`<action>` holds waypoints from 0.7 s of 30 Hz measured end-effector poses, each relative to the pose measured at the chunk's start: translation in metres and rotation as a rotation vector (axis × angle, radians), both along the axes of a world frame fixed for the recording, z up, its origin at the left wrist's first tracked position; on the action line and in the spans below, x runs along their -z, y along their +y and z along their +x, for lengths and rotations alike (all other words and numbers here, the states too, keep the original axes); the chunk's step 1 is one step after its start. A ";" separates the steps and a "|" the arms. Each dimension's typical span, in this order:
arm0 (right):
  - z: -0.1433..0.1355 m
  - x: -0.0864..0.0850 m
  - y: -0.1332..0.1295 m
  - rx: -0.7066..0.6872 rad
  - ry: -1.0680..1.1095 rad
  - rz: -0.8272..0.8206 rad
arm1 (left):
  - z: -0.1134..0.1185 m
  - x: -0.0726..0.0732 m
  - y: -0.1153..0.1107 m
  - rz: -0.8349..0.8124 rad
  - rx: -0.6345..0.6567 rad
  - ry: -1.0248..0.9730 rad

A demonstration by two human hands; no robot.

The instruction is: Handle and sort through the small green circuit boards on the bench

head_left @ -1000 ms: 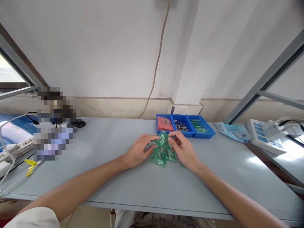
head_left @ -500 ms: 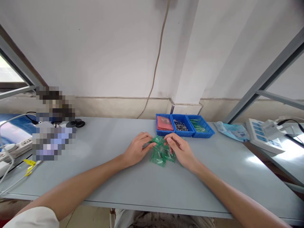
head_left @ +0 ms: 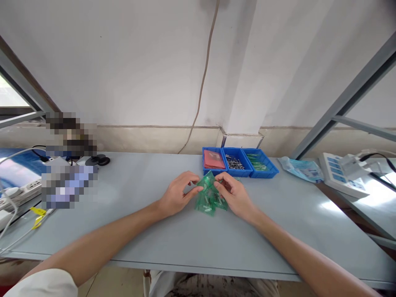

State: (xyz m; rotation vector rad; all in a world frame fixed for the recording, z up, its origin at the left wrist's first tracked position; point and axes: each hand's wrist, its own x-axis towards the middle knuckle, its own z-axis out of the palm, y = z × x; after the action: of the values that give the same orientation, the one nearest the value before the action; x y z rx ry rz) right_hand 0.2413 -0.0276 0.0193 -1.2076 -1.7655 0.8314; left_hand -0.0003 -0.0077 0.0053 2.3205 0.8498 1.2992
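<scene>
Nearest us, our two forearms reach forward over the grey bench (head_left: 154,243). Left hand (head_left: 177,197) and right hand (head_left: 234,194) meet at mid-bench; fingers of both pinch one green bag (head_left: 207,181), tilted up between them, one hand on each side. Just under and before it lies a small pile of green bags (head_left: 210,203) on the bench, touching the right hand's fingers. Beyond the hands, close by, three blue trays sit in a row against the wall: the left tray (head_left: 213,159) holds red sheets, the middle tray (head_left: 234,161) small metal parts, the right tray (head_left: 260,163) green pieces. Further right, a pale blue packet (head_left: 301,169), then a white device (head_left: 342,175) with blue buttons. Far left, a power strip (head_left: 18,194) and cables. A cord (head_left: 202,82) runs up the white wall behind.
</scene>
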 end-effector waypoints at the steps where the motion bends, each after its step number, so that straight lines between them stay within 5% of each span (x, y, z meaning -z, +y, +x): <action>1: 0.000 0.000 0.001 -0.001 0.038 -0.037 | 0.000 0.001 -0.001 -0.015 -0.014 0.000; 11: 0.000 -0.004 0.004 -0.021 0.318 -0.168 | 0.002 0.000 0.004 0.076 0.002 0.081; 21: -0.003 -0.010 -0.001 -0.029 0.198 -0.122 | 0.000 0.001 0.007 -0.006 -0.020 0.082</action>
State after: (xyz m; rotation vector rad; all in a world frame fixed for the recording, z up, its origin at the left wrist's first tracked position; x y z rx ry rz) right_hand 0.2385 -0.0282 0.0294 -1.1371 -1.5946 1.0516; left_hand 0.0000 -0.0008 0.0048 2.3808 0.9033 1.2148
